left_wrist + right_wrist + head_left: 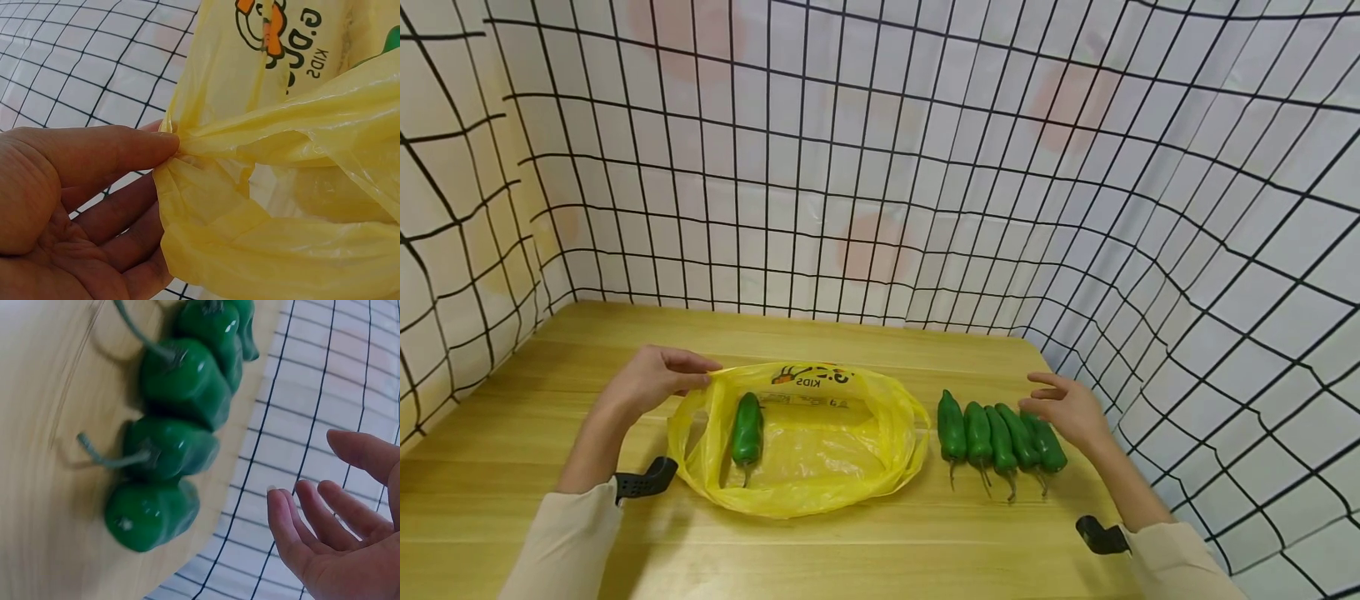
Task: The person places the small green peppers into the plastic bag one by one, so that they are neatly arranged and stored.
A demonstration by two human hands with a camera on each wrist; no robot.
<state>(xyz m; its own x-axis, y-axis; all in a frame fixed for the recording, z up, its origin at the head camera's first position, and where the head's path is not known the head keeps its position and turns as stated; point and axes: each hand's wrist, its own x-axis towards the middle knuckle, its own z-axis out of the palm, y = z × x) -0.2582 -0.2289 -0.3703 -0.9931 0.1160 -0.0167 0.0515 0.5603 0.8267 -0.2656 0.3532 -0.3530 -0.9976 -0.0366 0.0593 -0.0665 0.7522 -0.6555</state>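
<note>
My left hand pinches the left edge of a yellow plastic bag between thumb and fingers; the left wrist view shows the thumb pressing the gathered film. The bag's mouth is spread wide, with printed letters on its far side. One green pepper lies inside, near the left. To the bag's right, several green peppers lie side by side in a row, stems toward me. My right hand hovers at the row's right end with fingers loosely bent and nothing between them, just above the rightmost pepper.
The peppers and bag lie on a light wooden table. White walls with a black grid stand behind and along both sides, the right one close to my right arm. Black wrist mounts sit on both wrists.
</note>
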